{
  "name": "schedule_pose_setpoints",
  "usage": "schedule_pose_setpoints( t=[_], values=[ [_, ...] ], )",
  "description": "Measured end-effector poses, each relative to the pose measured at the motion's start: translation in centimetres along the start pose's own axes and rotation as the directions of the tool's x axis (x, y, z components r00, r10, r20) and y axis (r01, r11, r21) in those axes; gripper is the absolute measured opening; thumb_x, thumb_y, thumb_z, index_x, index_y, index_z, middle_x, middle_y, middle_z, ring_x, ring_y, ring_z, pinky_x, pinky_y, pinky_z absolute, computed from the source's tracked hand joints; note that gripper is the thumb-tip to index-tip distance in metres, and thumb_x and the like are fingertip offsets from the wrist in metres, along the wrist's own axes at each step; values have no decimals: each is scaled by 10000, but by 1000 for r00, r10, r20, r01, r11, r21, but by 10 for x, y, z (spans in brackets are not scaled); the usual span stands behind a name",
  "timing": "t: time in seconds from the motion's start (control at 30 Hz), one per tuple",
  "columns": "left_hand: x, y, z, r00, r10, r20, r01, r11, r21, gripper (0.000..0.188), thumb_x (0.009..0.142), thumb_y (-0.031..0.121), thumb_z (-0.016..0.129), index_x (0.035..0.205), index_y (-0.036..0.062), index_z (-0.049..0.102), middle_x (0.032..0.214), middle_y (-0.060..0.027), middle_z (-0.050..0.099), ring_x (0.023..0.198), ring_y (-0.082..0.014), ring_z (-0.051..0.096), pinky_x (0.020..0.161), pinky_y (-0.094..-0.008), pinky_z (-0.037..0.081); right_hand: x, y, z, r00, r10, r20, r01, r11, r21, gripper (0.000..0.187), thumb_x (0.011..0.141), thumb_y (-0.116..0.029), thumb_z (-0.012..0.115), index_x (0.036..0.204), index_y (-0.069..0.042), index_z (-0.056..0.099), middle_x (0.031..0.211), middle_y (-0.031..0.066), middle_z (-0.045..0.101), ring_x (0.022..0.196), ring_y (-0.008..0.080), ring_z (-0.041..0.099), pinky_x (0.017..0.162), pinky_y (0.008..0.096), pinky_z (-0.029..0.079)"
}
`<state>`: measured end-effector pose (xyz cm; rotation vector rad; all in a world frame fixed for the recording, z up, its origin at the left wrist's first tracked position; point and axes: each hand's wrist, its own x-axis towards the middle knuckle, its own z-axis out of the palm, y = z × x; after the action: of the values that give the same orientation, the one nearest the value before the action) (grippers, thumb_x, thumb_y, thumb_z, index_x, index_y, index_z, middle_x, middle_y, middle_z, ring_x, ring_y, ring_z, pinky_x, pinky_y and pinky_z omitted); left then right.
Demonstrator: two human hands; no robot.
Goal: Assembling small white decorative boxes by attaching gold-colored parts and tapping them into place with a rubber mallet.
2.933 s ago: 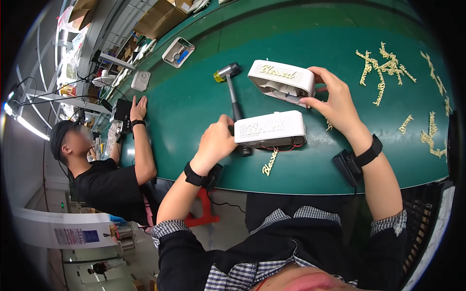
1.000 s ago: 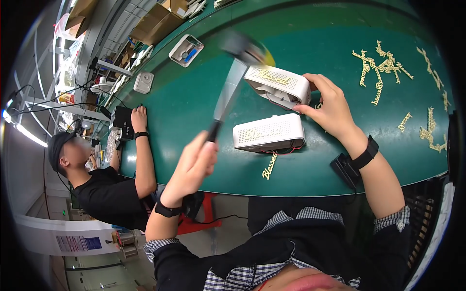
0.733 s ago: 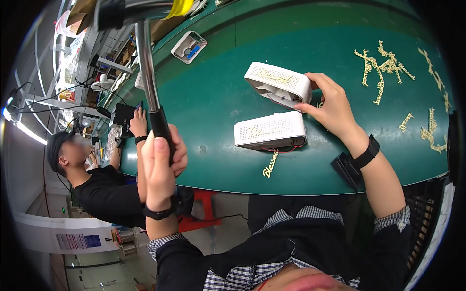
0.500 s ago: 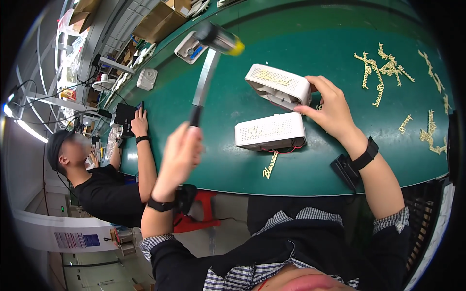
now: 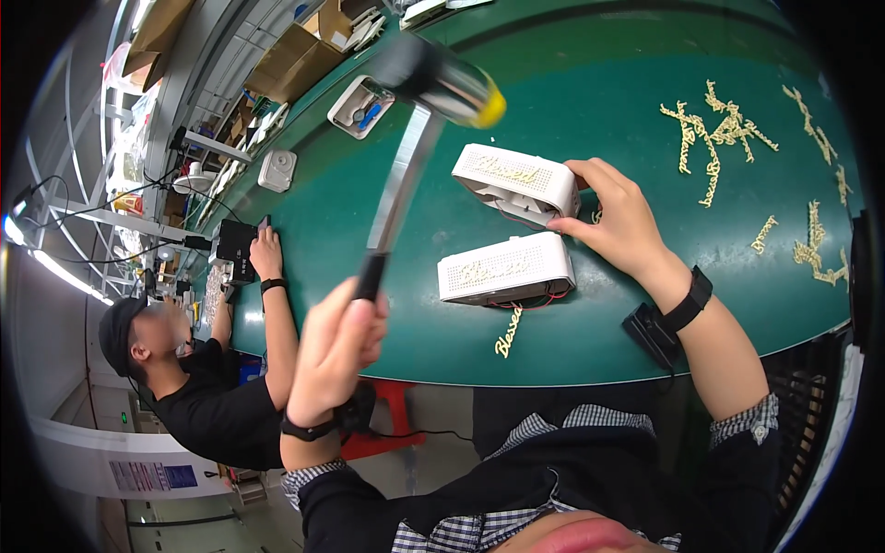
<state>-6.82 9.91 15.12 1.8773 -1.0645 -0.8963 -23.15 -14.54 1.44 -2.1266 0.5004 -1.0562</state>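
Observation:
My left hand is closed round the black grip of a mallet, raised in the air with its blurred black-and-yellow head above the table. Fingers and thumb of my right hand clasp the right end of a white perforated casing, which has a cream script-lettering piece on its upper face. Just below it lies a second white casing with similar lettering and red wires at its lower side. A loose cream lettering piece rests partly hidden against that casing's near side.
More cream lettering pieces lie scattered on the green table at the right. A black box-like object sits near my right wrist. Farther left are a white tray-like shell and a co-worker seated at the table.
The mallet's head has shifted right and looks larger, while my left hand sits lower in the picture. My right hand keeps hold of the casing; the whole view has shifted slightly.

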Motion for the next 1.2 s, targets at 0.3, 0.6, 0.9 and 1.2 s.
schedule_pose_setpoints(
  t=[0.3,0.6,0.9,1.2],
  values=[
    [8,-20,8,998,-40,46,42,998,-44,357,964,377,428,888,29,442,628,26,372,495,-26,320,420,-186,237,1,-2,1,1000,-25,0,25,1000,8,534,652,-182,778,1098,7,550,926,101,586,840,228,590,626,305,468],
    [-4,-14,-10,977,111,-183,-140,979,-150,323,978,360,397,913,46,437,627,35,364,464,-17,287,398,-175,228,-2,1,0,1000,-13,17,13,1000,-14,533,655,-182,774,1097,12,549,928,104,587,842,228,591,618,300,467],
    [9,-22,-15,974,11,-228,-67,969,-238,294,983,337,389,897,60,435,623,36,361,454,-21,283,389,-179,216,-3,2,3,999,-26,36,27,999,-22,540,665,-185,774,1114,9,545,957,90,596,855,212,592,594,282,454],
    [18,-44,-41,984,-170,-54,163,981,-110,282,978,304,408,869,50,467,606,42,348,466,-24,278,402,-193,234,-1,2,3,999,-8,51,9,1000,-28,518,676,-169,773,1118,-15,550,1011,83,601,878,209,593,605,288,454]
  ],
)
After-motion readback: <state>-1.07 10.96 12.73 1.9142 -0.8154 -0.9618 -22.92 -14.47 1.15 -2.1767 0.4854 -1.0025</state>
